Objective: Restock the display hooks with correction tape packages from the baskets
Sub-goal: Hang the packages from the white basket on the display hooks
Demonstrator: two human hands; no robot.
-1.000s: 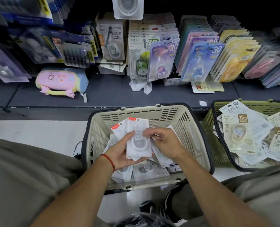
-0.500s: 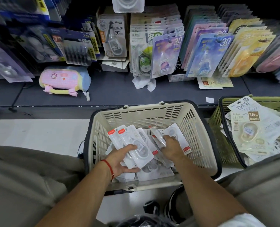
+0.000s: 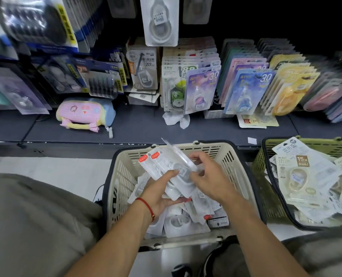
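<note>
You have two baskets in front of you: a beige basket [image 3: 122, 176] directly under your hands and a green basket [image 3: 260, 176] just to its right, each holding a loose heap of correction tape packages (too jumbled to count). Your left hand [image 3: 158, 196] grips a small fanned stack of packages [image 3: 166, 166] above the beige basket, thumb across the front; two orange-red top tabs show side by side, so at least two, with more possibly behind. Your right hand [image 3: 208, 176] pinches one further package [image 3: 178, 154], seen almost edge-on and tilted, touching the stack. These are clear and white blister packs with a round dispenser visible inside. The packs in the green basket carry cream cards marked 15M. On the display hooks [image 3: 160, 21] above hangs one matching clear pack in front, with rows of coloured cards below it. A pink pouch [image 3: 82, 113] lies on the dark shelf [image 3: 142, 126].
</note>
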